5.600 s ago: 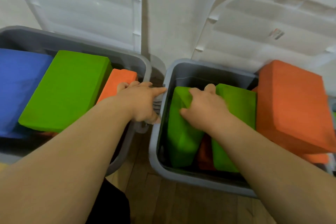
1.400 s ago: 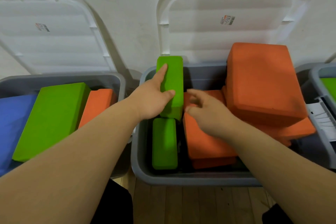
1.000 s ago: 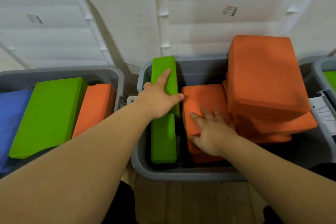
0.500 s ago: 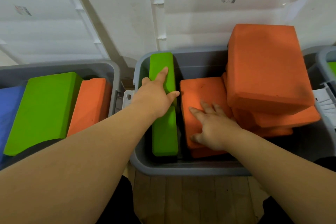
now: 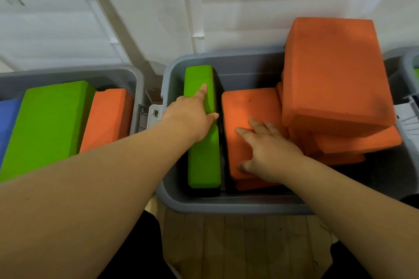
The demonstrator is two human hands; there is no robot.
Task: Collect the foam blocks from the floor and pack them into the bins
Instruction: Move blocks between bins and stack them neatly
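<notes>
The middle grey bin point(image 5: 226, 205) holds two green foam blocks standing on edge along its left wall: a far one point(image 5: 198, 81) and a near one point(image 5: 204, 163). My left hand point(image 5: 192, 115) presses down on the far green block with straight fingers. My right hand point(image 5: 265, 149) lies flat on an orange block point(image 5: 247, 106) beside them. A large orange block point(image 5: 333, 70) sits tilted on a stack of other orange blocks point(image 5: 358, 142) at the bin's right side, rising above the rim.
The left grey bin point(image 5: 138, 79) holds a blue block point(image 5: 9, 124), a green block point(image 5: 47, 127) and an orange block point(image 5: 106, 118). Another bin's edge point(image 5: 408, 65) shows at the far right. White lids point(image 5: 272, 7) lean on the wall. Wooden floor point(image 5: 244, 244) lies below.
My left hand has pushed the far green block down from its raised, tilted pose until it sits level in the bin. My right hand settled flat on the orange block and stays there.
</notes>
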